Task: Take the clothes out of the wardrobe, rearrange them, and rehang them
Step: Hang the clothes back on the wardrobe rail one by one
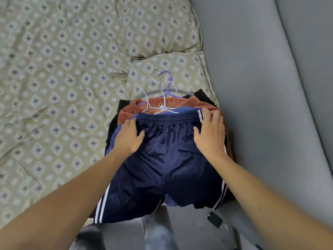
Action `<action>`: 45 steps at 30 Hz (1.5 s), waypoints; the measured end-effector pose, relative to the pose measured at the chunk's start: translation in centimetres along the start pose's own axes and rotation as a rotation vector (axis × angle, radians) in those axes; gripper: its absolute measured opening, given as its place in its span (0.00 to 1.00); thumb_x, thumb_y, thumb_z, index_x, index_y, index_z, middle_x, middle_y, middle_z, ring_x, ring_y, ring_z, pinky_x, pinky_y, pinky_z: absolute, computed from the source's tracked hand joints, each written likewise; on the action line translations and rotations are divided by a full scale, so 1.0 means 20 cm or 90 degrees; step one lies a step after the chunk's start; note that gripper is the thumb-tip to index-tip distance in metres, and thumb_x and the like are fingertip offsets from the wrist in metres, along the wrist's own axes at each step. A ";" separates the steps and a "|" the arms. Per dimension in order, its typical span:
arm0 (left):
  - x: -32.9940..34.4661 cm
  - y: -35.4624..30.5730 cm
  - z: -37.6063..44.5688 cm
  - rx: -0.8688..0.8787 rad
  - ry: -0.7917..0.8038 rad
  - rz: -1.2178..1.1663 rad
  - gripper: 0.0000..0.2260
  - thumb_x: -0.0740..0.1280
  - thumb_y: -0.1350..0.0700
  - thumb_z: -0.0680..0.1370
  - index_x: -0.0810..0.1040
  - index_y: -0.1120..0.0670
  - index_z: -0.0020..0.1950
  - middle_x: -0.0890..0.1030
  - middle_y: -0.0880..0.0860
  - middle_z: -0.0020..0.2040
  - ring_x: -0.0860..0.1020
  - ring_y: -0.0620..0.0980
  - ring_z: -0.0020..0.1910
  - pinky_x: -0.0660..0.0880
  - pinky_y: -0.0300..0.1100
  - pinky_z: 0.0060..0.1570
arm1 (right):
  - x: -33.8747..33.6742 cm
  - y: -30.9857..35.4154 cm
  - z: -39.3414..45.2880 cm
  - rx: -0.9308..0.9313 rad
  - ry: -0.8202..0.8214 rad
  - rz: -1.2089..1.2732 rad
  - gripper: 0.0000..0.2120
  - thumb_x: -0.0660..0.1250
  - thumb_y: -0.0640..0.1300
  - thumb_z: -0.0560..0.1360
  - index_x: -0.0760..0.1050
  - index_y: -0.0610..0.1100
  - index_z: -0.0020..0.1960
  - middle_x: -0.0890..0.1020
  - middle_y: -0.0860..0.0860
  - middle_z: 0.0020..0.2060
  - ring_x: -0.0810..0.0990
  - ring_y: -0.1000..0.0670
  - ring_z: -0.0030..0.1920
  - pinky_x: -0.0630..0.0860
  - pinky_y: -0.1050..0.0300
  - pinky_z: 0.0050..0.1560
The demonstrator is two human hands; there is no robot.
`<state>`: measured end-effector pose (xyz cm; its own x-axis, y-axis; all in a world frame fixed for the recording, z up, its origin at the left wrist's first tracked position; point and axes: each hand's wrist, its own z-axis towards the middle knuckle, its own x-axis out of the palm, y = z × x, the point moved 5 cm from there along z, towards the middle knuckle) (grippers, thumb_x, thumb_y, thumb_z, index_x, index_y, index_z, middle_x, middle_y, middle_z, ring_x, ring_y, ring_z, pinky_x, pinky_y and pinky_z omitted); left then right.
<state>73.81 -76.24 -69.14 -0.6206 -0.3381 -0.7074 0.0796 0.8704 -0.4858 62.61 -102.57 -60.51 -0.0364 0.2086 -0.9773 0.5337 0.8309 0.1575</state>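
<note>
Navy shorts (162,168) with white side stripes lie on top of a pile of clothes at the bed's right edge. Under them show a rust-orange garment (129,110) and a black garment (203,93). White wire hangers (156,105) and a purple hanger (168,83) stick out above the waistbands. My left hand (128,139) rests flat on the left end of the shorts' waistband. My right hand (210,134) rests on the right end, its fingertips at the striped edge. Both hands have straight, spread fingers.
The bed (54,87) carries a beige diamond-patterned sheet, with a matching pillow (180,69) behind the pile. A grey padded headboard or wall (261,87) runs along the right. Grey floor (189,231) and a small black object (215,220) lie below the bed's edge.
</note>
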 end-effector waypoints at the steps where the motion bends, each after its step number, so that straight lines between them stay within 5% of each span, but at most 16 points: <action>1: 0.00 0.00 0.02 0.001 -0.014 0.004 0.24 0.66 0.48 0.83 0.67 0.56 0.75 0.72 0.58 0.69 0.71 0.59 0.69 0.73 0.54 0.62 | 0.01 -0.02 0.01 0.023 -0.004 -0.002 0.32 0.76 0.48 0.74 0.66 0.45 0.72 0.74 0.42 0.62 0.75 0.41 0.59 0.77 0.43 0.59; 7: -0.11 -0.03 -0.01 0.034 -0.061 -0.024 0.11 0.66 0.48 0.81 0.72 0.51 0.60 0.80 0.52 0.56 0.78 0.57 0.55 0.75 0.54 0.52 | -0.04 -0.12 0.00 0.050 0.018 -0.028 0.17 0.72 0.51 0.78 0.72 0.43 0.59 0.79 0.43 0.55 0.78 0.39 0.57 0.74 0.41 0.54; 14: -0.48 -0.14 -0.37 0.151 -0.056 -0.079 0.12 0.67 0.48 0.81 0.73 0.39 0.64 0.84 0.42 0.54 0.82 0.48 0.49 0.79 0.52 0.46 | -0.44 -0.06 -0.25 0.048 0.004 0.081 0.10 0.71 0.47 0.79 0.74 0.44 0.54 0.81 0.46 0.48 0.78 0.39 0.50 0.72 0.44 0.46; 18: -0.80 -0.30 -0.58 0.258 -0.066 -0.073 0.12 0.67 0.50 0.82 0.74 0.44 0.65 0.81 0.40 0.43 0.78 0.44 0.39 0.72 0.47 0.36 | -0.81 0.04 -0.50 0.064 -0.081 0.130 0.07 0.70 0.45 0.80 0.73 0.45 0.52 0.81 0.48 0.46 0.78 0.39 0.47 0.71 0.46 0.45; 21: -1.07 -0.45 -0.74 0.347 -0.055 -0.091 0.03 0.67 0.49 0.82 0.74 0.46 0.55 0.80 0.45 0.40 0.78 0.45 0.39 0.75 0.52 0.39 | -1.12 0.12 -0.72 0.101 -0.146 0.171 0.07 0.69 0.46 0.79 0.73 0.45 0.53 0.81 0.49 0.46 0.78 0.40 0.49 0.75 0.43 0.48; 25: -1.41 -0.67 -1.05 0.488 -0.022 -0.088 0.02 0.66 0.49 0.83 0.74 0.44 0.52 0.82 0.45 0.43 0.80 0.46 0.42 0.77 0.53 0.45 | -1.53 0.27 -1.11 0.166 -0.245 0.220 0.08 0.70 0.48 0.78 0.72 0.47 0.49 0.78 0.53 0.42 0.76 0.44 0.45 0.73 0.46 0.46; 32: -1.85 -0.98 -1.68 0.657 -0.019 -0.050 0.08 0.68 0.51 0.81 0.72 0.43 0.45 0.80 0.44 0.38 0.79 0.45 0.38 0.75 0.51 0.42 | -2.06 0.52 -1.85 0.223 -0.347 0.319 0.06 0.68 0.52 0.77 0.74 0.52 0.49 0.81 0.54 0.41 0.78 0.48 0.44 0.77 0.45 0.46; 38: -1.97 -1.22 -2.22 0.753 -0.022 -0.032 0.10 0.65 0.56 0.77 0.68 0.44 0.40 0.76 0.47 0.33 0.75 0.50 0.35 0.73 0.54 0.39 | -2.38 0.60 -2.40 0.239 -0.408 0.371 0.04 0.70 0.45 0.77 0.79 0.51 0.51 0.84 0.53 0.42 0.82 0.46 0.45 0.80 0.41 0.52; 41: -1.91 -1.29 -2.46 0.794 0.006 -0.024 0.02 0.61 0.53 0.73 0.70 0.49 0.41 0.75 0.50 0.33 0.74 0.54 0.35 0.71 0.55 0.35 | -2.48 0.61 -2.69 0.279 -0.451 0.333 0.05 0.70 0.47 0.75 0.79 0.53 0.51 0.84 0.55 0.41 0.82 0.48 0.44 0.80 0.44 0.50; 45: -1.79 -1.35 -2.75 0.881 0.075 -0.059 0.08 0.60 0.48 0.72 0.69 0.53 0.40 0.76 0.51 0.31 0.74 0.54 0.33 0.68 0.56 0.34 | -2.52 0.62 -3.08 0.348 -0.493 0.323 0.06 0.69 0.49 0.73 0.78 0.53 0.50 0.84 0.54 0.41 0.82 0.47 0.43 0.80 0.42 0.49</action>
<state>51.09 -67.96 -2.47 -0.7219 -0.2830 -0.6315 0.6905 -0.2346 -0.6842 19.01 -70.99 -0.67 0.7388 -0.0787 -0.6693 0.6480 0.3555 0.6736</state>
